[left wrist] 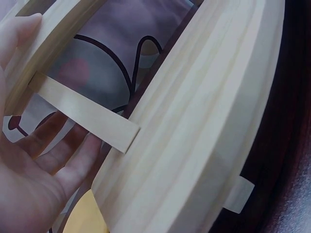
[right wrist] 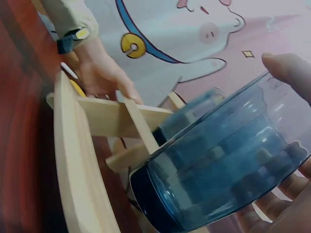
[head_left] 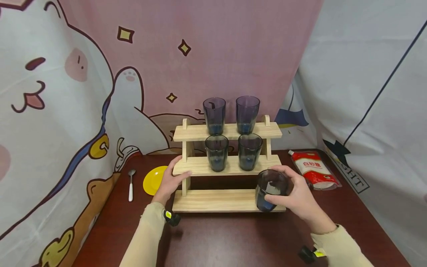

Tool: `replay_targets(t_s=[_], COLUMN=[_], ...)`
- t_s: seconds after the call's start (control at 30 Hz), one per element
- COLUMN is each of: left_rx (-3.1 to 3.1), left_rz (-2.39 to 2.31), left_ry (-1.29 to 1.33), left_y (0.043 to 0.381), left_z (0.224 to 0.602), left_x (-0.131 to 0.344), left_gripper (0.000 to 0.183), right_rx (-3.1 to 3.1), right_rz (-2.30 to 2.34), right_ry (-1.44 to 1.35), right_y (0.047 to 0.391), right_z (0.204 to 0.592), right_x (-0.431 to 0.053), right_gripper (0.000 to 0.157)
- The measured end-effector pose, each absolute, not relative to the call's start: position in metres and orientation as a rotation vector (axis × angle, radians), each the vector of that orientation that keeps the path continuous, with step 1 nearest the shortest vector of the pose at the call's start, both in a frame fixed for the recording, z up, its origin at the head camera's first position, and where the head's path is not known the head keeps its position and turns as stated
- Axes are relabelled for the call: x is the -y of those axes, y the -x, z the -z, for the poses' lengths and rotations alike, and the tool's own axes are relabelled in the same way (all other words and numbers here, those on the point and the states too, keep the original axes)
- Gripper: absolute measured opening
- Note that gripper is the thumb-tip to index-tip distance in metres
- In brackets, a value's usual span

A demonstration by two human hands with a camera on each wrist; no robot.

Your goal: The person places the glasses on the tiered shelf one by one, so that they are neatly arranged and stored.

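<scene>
A three-tier wooden rack (head_left: 213, 200) stands on the table. My left hand (head_left: 169, 181) grips its left end at the middle tier, thumb over the board and fingers around the side; the left wrist view shows the fingers by the upright (left wrist: 90, 114). In my right hand (head_left: 298, 193) is a dark blue-tinted glass (head_left: 267, 185), pinched between thumb and fingers at the right end of the bottom board. Its thick base (right wrist: 155, 206) points down toward that board in the right wrist view. Two similar glasses (head_left: 217, 152) stand on the middle tier and two more (head_left: 247, 115) on the top tier.
Left of the rack lie a yellow plate (head_left: 153, 180) and a spoon (head_left: 131, 189) with a white handle. A red and white pouch (head_left: 313, 168) lies at the right. Behind hangs a printed cloth (head_left: 233, 48).
</scene>
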State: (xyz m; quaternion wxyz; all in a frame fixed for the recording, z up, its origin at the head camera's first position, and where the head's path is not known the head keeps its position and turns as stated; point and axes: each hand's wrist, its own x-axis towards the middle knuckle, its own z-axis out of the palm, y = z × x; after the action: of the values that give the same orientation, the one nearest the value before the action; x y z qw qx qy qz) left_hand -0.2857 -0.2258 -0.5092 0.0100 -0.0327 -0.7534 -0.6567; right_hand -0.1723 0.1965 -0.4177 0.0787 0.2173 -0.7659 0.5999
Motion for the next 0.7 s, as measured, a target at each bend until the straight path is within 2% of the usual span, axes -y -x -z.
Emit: replay_targets(t_s=[0.33, 0.7], left_rx=[2.351, 2.364], left_rz=[2.056, 2.067], left_ry=[0.094, 0.072], left_y=[0.285, 0.286], left_z=[0.51, 0.508], left_x=[0.226, 0.226], left_gripper=[0.075, 0.075], right_rx=[2.311, 2.329], right_rz=[-1.827, -1.884], right_ry=[-0.684, -0.649], right_y=[0.191, 0.204], right_z=[0.441, 0.452], right_x=[-0.158, -0.123], right_gripper=[0.066, 0.07])
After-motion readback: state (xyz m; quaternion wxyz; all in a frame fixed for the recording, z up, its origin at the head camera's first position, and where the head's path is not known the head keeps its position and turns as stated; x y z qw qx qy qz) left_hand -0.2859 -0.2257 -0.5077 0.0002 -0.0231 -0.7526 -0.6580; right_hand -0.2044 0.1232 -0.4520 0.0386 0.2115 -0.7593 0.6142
